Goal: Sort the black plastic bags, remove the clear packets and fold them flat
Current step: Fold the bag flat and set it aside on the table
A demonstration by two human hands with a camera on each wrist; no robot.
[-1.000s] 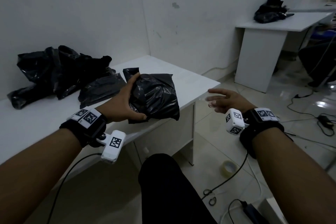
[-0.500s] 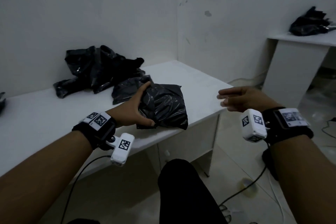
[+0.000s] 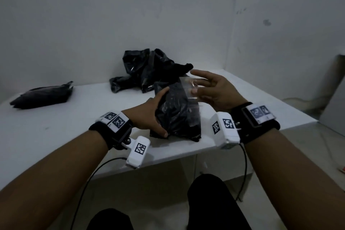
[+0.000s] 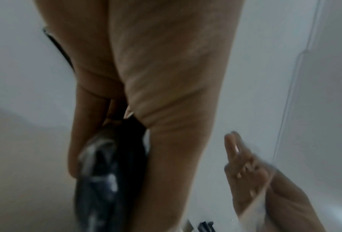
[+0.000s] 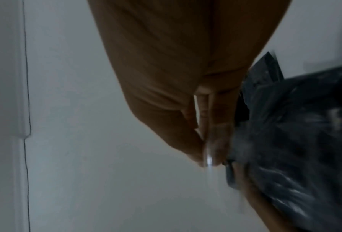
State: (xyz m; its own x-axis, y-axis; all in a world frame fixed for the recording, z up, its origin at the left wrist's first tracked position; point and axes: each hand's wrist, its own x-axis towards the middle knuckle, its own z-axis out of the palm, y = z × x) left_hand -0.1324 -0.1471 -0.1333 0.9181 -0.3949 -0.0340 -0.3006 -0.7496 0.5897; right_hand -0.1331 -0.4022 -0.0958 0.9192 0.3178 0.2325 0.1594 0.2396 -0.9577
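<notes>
In the head view my left hand [image 3: 164, 112] grips a folded black plastic bag bundle [image 3: 177, 117] at the near edge of the white table [image 3: 65, 132], thumb low on it and fingers over its top. My right hand [image 3: 195, 87] is at the bundle's upper right and pinches a clear packet [image 3: 187, 87] against it. The right wrist view shows thumb and fingers [image 5: 218, 141] closed on a thin clear film [image 5: 208, 158] beside the black bag [image 5: 297, 149]. In the left wrist view the black bag [image 4: 110, 172] sits between thumb and fingers.
A crumpled pile of black bags [image 3: 149, 69] lies behind the bundle against the wall. One flat folded black bag [image 3: 43, 95] rests at the far left of the table. My dark-clothed knees [image 3: 214, 205] are below the table's front edge, and cables hang from both wrists.
My right hand came in from beyond the table's right end to the bundle and now pinches a clear packet. The left hand kept its grip on the bundle. The view turned left.
</notes>
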